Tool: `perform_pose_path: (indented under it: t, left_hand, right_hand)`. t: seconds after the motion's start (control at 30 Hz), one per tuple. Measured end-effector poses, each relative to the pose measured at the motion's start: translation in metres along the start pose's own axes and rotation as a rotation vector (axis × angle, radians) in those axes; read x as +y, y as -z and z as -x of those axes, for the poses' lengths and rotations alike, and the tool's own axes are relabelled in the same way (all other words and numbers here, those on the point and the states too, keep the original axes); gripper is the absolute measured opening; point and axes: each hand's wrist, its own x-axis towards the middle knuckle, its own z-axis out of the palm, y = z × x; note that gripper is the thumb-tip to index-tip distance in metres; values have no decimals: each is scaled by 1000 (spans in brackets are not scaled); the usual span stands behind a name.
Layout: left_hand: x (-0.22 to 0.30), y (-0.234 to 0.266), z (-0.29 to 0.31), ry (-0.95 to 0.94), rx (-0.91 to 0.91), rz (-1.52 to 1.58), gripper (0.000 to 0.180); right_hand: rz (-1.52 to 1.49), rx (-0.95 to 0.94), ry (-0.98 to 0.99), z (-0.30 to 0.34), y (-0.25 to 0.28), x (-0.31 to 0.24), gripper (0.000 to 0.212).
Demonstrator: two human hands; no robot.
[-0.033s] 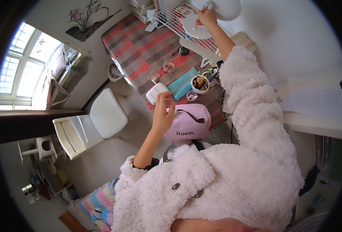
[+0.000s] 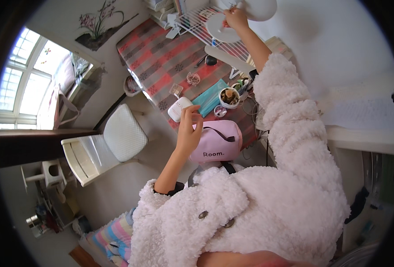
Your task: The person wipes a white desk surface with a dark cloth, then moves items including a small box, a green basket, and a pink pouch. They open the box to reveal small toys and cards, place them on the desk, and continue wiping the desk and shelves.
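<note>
My right hand (image 2: 235,18) reaches to the far end of the table, its fingers bent closed beside a flat white disc (image 2: 219,30) over a white wire rack (image 2: 192,20). What those fingers grip is too small to make out. A larger white round thing (image 2: 261,8) is just right of that hand. My left hand (image 2: 189,133) hangs near the table's front edge with fingers loosely bent and apart, nothing visible in them. Under and beside it are a pink bag (image 2: 221,140) with a black strap and a white rounded case (image 2: 177,109).
On the checked red and grey tablecloth (image 2: 154,49) lie a turquoise packet (image 2: 209,99), a white cup of dark contents (image 2: 229,97), a small round container (image 2: 220,111) and a dark rounded object (image 2: 211,60). Cables (image 2: 249,107) run along the right edge. A white chair (image 2: 125,132) stands left.
</note>
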Motion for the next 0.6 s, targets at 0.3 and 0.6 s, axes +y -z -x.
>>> perform_pose_path:
  t: [0.3,0.6]
  left_hand:
    - [13,18,-22,-47,128,703,65]
    - [8,-32,30,-91,-478,551,45]
  right_hand:
    - [169,-30,620,259,53,-158,24]
    - [300,386,154,519,50,-119,22]
